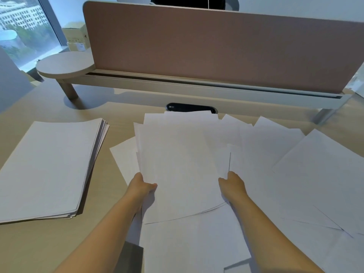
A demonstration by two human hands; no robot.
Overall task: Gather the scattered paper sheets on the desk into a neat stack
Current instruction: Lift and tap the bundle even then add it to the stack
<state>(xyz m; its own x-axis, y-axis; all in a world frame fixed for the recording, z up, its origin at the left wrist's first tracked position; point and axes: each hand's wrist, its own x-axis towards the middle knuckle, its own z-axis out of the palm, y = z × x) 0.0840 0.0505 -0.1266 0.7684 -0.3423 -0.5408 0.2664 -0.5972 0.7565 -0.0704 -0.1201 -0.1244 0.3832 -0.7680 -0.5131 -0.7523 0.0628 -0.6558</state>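
A person stands at a bench (49, 107), holding a loose bundle of white sheets (177, 158) by its side edges. The left hand (140, 186) and right hand (234, 184) each pinch it, thumb on top, fingers hidden beneath. A tidy stack (49, 164) lies left; scattered sheets (305, 174) lie right. Paper looks light, floppy and slippery; gripping both edges should keep it together.

No text can be read; the sheets (183, 154) look blank.
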